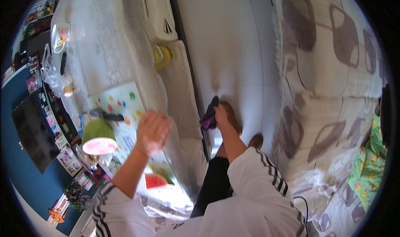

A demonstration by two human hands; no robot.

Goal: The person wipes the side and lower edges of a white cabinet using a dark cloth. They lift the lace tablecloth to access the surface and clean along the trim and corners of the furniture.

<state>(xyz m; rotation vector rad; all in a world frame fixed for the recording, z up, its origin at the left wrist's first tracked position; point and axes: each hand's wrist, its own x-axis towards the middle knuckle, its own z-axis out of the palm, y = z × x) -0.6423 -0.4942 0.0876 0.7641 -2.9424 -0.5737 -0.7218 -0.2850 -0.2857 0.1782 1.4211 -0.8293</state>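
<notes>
My right hand (221, 115) is low over the floor near my feet, gripping a dark cloth with a purple part (210, 116). My left hand (154, 132) is raised above the near edge of the table, fingers curled and blurred; whether anything is inside them is hidden. Beneath and beside it lies a white sheet with coloured fruit prints (125, 96). A cut watermelon piece (99, 140) with green rind and pale red flesh sits left of that hand, beside a dark-handled tool (112, 115), perhaps a knife. Another red watermelon piece (156, 180) lies closer to my body.
A cloth-covered table (100, 49) carries a white mug (61, 37) and a clear plastic bag (51, 71). A yellow-green container (162, 56) stands on a shelf under the tabletop. To the right is a sofa with a patterned cover (315, 80). My brown shoe (229, 112) is on the grey floor (231, 49).
</notes>
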